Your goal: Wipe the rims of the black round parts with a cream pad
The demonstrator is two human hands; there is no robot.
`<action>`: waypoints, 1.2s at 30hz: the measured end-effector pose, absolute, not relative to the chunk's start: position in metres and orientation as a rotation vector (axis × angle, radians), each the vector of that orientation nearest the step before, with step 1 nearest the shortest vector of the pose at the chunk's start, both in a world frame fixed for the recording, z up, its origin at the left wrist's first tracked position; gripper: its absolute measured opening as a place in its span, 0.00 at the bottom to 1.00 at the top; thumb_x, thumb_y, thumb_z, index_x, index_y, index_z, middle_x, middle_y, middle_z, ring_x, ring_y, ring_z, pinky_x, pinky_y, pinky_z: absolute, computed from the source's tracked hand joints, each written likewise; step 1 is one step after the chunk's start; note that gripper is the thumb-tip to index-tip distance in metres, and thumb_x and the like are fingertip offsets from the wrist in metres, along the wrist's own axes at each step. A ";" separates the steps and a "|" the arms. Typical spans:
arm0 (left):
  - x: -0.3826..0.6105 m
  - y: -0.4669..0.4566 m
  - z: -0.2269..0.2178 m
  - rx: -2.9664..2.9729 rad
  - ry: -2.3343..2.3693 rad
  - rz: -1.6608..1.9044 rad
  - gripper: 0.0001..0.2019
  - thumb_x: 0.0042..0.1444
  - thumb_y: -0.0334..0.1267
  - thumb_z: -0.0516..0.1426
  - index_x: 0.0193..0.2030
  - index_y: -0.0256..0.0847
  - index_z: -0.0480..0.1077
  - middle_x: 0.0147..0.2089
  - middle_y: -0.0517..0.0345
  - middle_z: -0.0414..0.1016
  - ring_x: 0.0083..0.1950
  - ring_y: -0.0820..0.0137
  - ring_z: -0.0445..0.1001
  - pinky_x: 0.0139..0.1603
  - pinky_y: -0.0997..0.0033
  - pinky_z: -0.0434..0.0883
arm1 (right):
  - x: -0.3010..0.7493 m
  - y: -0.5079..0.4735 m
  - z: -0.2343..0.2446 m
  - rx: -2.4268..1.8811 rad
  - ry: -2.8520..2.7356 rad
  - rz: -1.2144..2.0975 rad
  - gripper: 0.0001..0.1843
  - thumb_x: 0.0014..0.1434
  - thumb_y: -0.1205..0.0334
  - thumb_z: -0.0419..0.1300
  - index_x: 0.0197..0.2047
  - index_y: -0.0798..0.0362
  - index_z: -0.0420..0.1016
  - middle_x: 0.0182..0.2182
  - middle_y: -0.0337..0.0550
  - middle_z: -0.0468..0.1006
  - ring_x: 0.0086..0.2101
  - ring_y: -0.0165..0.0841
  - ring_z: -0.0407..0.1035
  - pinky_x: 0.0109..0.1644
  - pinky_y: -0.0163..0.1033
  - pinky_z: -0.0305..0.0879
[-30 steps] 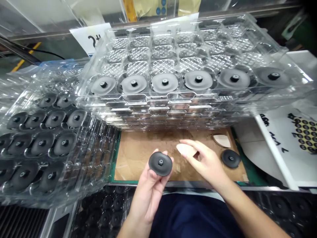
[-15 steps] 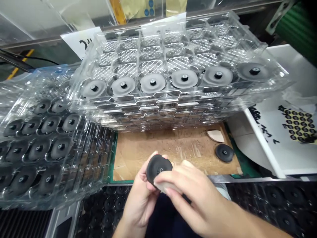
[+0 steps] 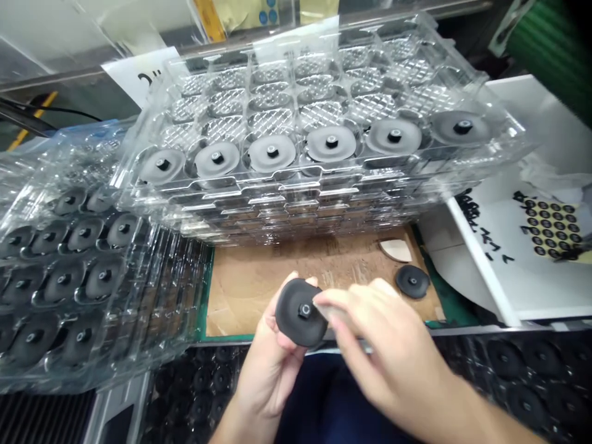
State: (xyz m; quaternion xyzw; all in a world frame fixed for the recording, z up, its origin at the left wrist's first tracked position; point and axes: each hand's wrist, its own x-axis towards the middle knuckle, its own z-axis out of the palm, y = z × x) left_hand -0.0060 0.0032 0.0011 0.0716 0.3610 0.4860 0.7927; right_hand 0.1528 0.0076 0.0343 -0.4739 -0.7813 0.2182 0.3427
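My left hand point(image 3: 272, 364) holds a round black disc point(image 3: 300, 312) with a small hub in its middle, gripped at the rim above the near edge of the brown work board point(image 3: 250, 277). My right hand point(image 3: 379, 345) is closed on a thin pale piece I cannot make out clearly, pressed against the disc's right side; it is blurred by motion. A second black disc point(image 3: 412, 281) lies on the board to the right, with a pale curved piece point(image 3: 396, 250) just behind it.
A stack of clear plastic trays point(image 3: 305, 191) stands behind the board, its top tray holding a row of grey discs point(image 3: 331, 143). More clear trays with black discs point(image 3: 74, 277) lie at the left. A white sheet with small dark rings point(image 3: 550, 228) sits at the right.
My right hand brought the pale piece from above the board to the disc in my left hand and now rubs along its right side. The view shifted slightly.
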 end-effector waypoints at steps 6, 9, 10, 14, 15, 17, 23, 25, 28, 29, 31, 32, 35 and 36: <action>-0.004 0.004 0.005 0.191 0.859 1.115 0.24 0.40 0.36 0.66 0.48 0.50 0.73 0.53 0.57 0.72 0.50 0.70 0.72 0.50 0.79 0.69 | 0.147 0.011 0.034 -1.098 -2.022 0.758 0.10 0.60 0.73 0.50 0.43 0.58 0.68 0.35 0.41 0.74 0.33 0.29 0.64 0.38 0.38 0.55; -0.003 0.003 0.005 0.199 0.842 1.129 0.23 0.40 0.34 0.67 0.46 0.50 0.74 0.50 0.59 0.73 0.48 0.70 0.73 0.48 0.78 0.70 | 0.147 0.010 0.034 -1.175 -2.002 0.578 0.11 0.59 0.73 0.50 0.44 0.60 0.68 0.33 0.43 0.73 0.31 0.31 0.63 0.37 0.40 0.55; -0.002 0.003 0.005 0.195 0.840 1.113 0.22 0.42 0.33 0.66 0.46 0.52 0.74 0.50 0.60 0.74 0.48 0.69 0.74 0.48 0.77 0.71 | 0.148 0.010 0.035 -1.147 -2.002 0.562 0.11 0.58 0.73 0.50 0.44 0.61 0.68 0.31 0.44 0.73 0.30 0.31 0.62 0.36 0.40 0.55; -0.001 0.003 0.002 0.202 0.844 1.144 0.22 0.43 0.38 0.65 0.48 0.52 0.73 0.52 0.60 0.72 0.50 0.70 0.72 0.49 0.78 0.70 | 0.155 0.021 0.025 -1.097 -1.934 0.883 0.10 0.61 0.71 0.50 0.45 0.56 0.68 0.38 0.39 0.74 0.36 0.27 0.66 0.40 0.35 0.59; -0.002 0.003 0.001 0.208 0.840 1.162 0.23 0.43 0.39 0.65 0.49 0.51 0.72 0.54 0.59 0.71 0.52 0.69 0.71 0.51 0.77 0.69 | 0.159 0.026 0.018 -1.165 -1.873 0.926 0.10 0.62 0.69 0.51 0.45 0.54 0.69 0.39 0.37 0.74 0.38 0.25 0.67 0.42 0.33 0.60; -0.004 0.004 -0.001 0.215 0.821 1.183 0.24 0.44 0.41 0.64 0.51 0.51 0.71 0.57 0.58 0.68 0.55 0.66 0.69 0.55 0.73 0.67 | 0.165 0.033 -0.005 -1.307 -1.751 0.924 0.09 0.63 0.64 0.51 0.45 0.51 0.71 0.39 0.37 0.73 0.39 0.24 0.68 0.42 0.30 0.61; -0.005 0.007 -0.005 0.143 0.813 1.138 0.23 0.45 0.42 0.63 0.51 0.49 0.71 0.57 0.55 0.68 0.56 0.61 0.68 0.56 0.68 0.67 | 0.165 0.011 -0.096 -1.510 -1.799 0.856 0.16 0.64 0.62 0.48 0.50 0.52 0.70 0.42 0.46 0.72 0.42 0.32 0.69 0.44 0.37 0.67; -0.004 0.008 -0.006 0.112 0.805 1.139 0.22 0.46 0.41 0.62 0.51 0.48 0.71 0.57 0.54 0.68 0.56 0.59 0.67 0.55 0.66 0.68 | 0.164 -0.001 -0.115 -1.623 -1.803 0.777 0.18 0.63 0.61 0.47 0.53 0.55 0.68 0.48 0.52 0.68 0.40 0.36 0.69 0.41 0.41 0.68; -0.003 0.008 -0.008 0.071 0.811 1.149 0.24 0.46 0.42 0.62 0.52 0.45 0.71 0.57 0.50 0.67 0.57 0.57 0.67 0.56 0.63 0.68 | 0.163 -0.012 -0.124 -1.721 -1.820 0.654 0.18 0.61 0.59 0.51 0.52 0.56 0.68 0.53 0.55 0.63 0.41 0.40 0.67 0.41 0.47 0.67; -0.003 0.008 -0.008 0.055 0.819 1.156 0.23 0.46 0.42 0.62 0.51 0.45 0.71 0.57 0.50 0.67 0.57 0.57 0.67 0.55 0.63 0.68 | 0.163 -0.014 -0.125 -1.723 -1.835 0.620 0.17 0.60 0.58 0.53 0.51 0.56 0.69 0.52 0.54 0.64 0.43 0.42 0.66 0.44 0.48 0.65; -0.002 0.008 -0.009 0.018 0.838 1.171 0.22 0.45 0.41 0.63 0.50 0.43 0.72 0.56 0.49 0.68 0.57 0.57 0.67 0.56 0.63 0.68 | 0.163 -0.016 -0.128 -1.706 -1.858 0.552 0.18 0.56 0.57 0.59 0.49 0.57 0.69 0.50 0.53 0.67 0.46 0.45 0.62 0.48 0.52 0.61; -0.002 0.008 -0.010 0.000 0.843 1.181 0.22 0.46 0.41 0.63 0.50 0.43 0.72 0.56 0.50 0.68 0.57 0.56 0.67 0.56 0.63 0.68 | 0.162 -0.016 -0.130 -1.695 -1.864 0.524 0.19 0.55 0.57 0.60 0.48 0.57 0.69 0.48 0.52 0.68 0.45 0.46 0.61 0.48 0.52 0.60; 0.000 0.008 -0.010 -0.052 0.854 1.218 0.20 0.45 0.40 0.63 0.48 0.45 0.73 0.55 0.53 0.69 0.57 0.57 0.67 0.56 0.63 0.68 | 0.161 -0.008 -0.136 -1.646 -1.861 0.478 0.16 0.55 0.59 0.60 0.46 0.56 0.72 0.45 0.49 0.71 0.43 0.45 0.61 0.46 0.52 0.58; 0.001 0.008 -0.010 -0.073 0.861 1.235 0.20 0.44 0.40 0.64 0.48 0.47 0.73 0.55 0.54 0.69 0.57 0.58 0.67 0.56 0.62 0.68 | 0.162 -0.004 -0.134 -1.617 -1.855 0.484 0.14 0.56 0.59 0.60 0.45 0.55 0.73 0.44 0.48 0.72 0.42 0.44 0.61 0.45 0.51 0.58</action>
